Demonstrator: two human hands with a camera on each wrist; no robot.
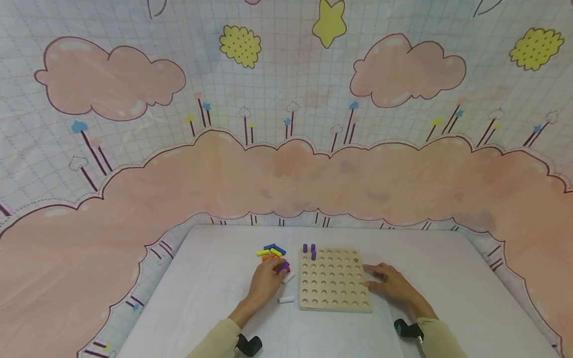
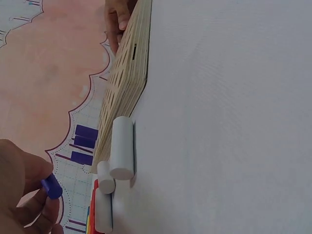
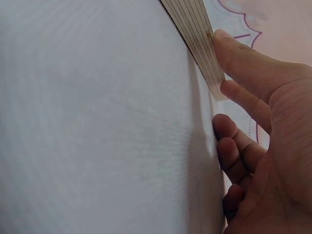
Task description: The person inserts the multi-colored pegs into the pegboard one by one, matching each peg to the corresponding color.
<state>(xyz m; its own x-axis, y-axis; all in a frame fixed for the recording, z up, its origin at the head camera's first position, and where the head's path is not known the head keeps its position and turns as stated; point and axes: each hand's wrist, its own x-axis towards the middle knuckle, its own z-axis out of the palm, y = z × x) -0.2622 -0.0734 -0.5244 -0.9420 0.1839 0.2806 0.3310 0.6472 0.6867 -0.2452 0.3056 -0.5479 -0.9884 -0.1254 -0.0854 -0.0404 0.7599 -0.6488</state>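
Between its thumb and fingers my left hand (image 1: 265, 279) pinches a purple peg (image 2: 52, 186), just left of a wooden board (image 1: 335, 306) with rows of holes. Three purple pegs (image 1: 314, 255) stand upright in the board's back left corner. The thumb and a finger of my right hand (image 1: 394, 286) touch the board's right edge; in the right wrist view the other fingers (image 3: 228, 148) are bent beside it. Around the left fingertips lie yellow pegs (image 1: 262, 253), blue pegs (image 1: 280, 250), orange pegs (image 1: 267, 257) and a red peg (image 1: 288, 270), partly hidden by the hand.
A white peg (image 1: 286, 300) lies left of the board's front corner, and another white peg (image 1: 288, 278) is closer to the pile. The white tabletop (image 1: 215, 258) extends to both sides. Behind it hangs a patterned cloth (image 1: 286, 174) with clouds and stars.
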